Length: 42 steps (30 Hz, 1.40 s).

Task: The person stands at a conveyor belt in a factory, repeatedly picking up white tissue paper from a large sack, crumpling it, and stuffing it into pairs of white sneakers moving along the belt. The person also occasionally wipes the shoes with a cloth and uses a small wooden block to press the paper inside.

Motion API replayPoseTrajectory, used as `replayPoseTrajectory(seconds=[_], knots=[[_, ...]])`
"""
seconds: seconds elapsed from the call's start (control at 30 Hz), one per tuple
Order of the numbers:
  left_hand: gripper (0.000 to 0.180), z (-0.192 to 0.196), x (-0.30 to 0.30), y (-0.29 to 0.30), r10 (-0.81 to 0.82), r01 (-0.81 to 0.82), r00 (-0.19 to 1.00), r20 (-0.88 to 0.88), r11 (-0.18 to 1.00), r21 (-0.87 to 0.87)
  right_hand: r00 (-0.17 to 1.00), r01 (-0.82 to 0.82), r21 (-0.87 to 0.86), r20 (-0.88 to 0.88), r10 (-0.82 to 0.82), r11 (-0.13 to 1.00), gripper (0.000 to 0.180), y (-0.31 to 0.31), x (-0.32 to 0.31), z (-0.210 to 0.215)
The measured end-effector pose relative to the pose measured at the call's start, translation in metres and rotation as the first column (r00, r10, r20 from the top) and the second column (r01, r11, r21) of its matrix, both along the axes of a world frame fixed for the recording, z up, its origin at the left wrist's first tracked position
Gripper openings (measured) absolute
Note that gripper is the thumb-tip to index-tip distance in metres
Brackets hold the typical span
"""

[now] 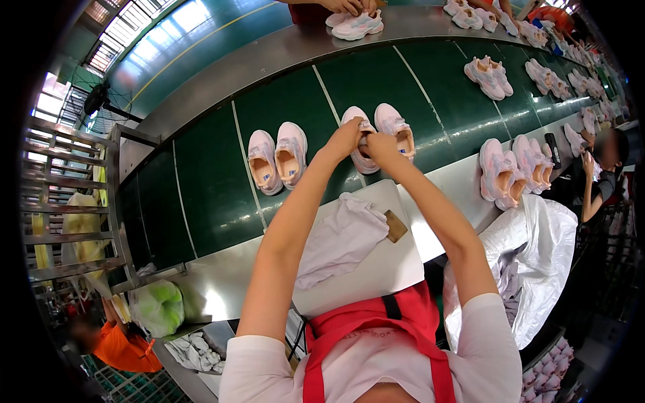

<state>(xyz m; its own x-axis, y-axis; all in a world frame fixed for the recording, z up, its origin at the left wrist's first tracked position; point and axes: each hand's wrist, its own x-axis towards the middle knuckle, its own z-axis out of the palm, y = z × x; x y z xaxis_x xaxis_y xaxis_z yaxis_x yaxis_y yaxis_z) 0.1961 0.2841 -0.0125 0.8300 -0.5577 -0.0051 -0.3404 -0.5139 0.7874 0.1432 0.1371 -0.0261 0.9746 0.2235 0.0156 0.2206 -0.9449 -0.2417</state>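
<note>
Both my arms reach forward over the green conveyor belt (208, 174) to one pale pink sneaker (365, 163), whose toe points away from me. With bent fingers, my left hand (345, 140) grips the sneaker at its tongue and collar. My right hand (384, 149) is closed at the right side of the same opening; its fingertips are partly hidden inside. Just to the right stands the matching sneaker (390, 117), close to my right hand. Another pair of pink sneakers (291, 153) sits on the belt to the left, openings up.
Before me, a crumpled pale cloth (346, 238) and a small brown block (396, 226) lie on a white board (403, 265). More sneakers (496, 171) stand on the ledge at right, above a white sack (544, 248). Across the belt, a person's hands (349, 5) handle a shoe.
</note>
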Motion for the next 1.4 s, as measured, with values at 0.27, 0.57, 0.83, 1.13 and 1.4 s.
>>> replayPoseTrajectory(seconds=[0.27,0.57,0.83,1.13,1.4], knots=[[0.034,-0.012,-0.011,-0.031,0.174,-0.223,0.93,0.325,0.967,0.12,0.971,0.077,0.205,0.206,-0.119,0.976,0.032,-0.014,0.015,-0.003],[0.042,0.018,-0.046,-0.016,0.312,-0.358,0.873,0.375,0.932,0.059,0.906,-0.04,0.318,0.412,-0.1,0.947,0.031,-0.014,-0.025,0.024],[0.071,0.029,-0.276,0.062,-0.001,-0.084,0.955,0.296,0.958,0.275,0.979,0.145,0.31,0.093,-0.182,0.94,0.041,0.037,-0.194,0.038],[0.074,0.01,-0.315,0.112,-0.098,-0.019,0.963,0.253,0.905,0.425,0.852,0.486,0.729,-0.27,-0.449,0.483,0.018,-0.026,-0.192,0.024],[0.07,0.006,-0.316,0.117,0.153,-0.306,0.931,0.331,0.822,0.481,0.947,0.305,0.155,0.049,-0.316,0.94,0.048,0.013,-0.247,0.039]])
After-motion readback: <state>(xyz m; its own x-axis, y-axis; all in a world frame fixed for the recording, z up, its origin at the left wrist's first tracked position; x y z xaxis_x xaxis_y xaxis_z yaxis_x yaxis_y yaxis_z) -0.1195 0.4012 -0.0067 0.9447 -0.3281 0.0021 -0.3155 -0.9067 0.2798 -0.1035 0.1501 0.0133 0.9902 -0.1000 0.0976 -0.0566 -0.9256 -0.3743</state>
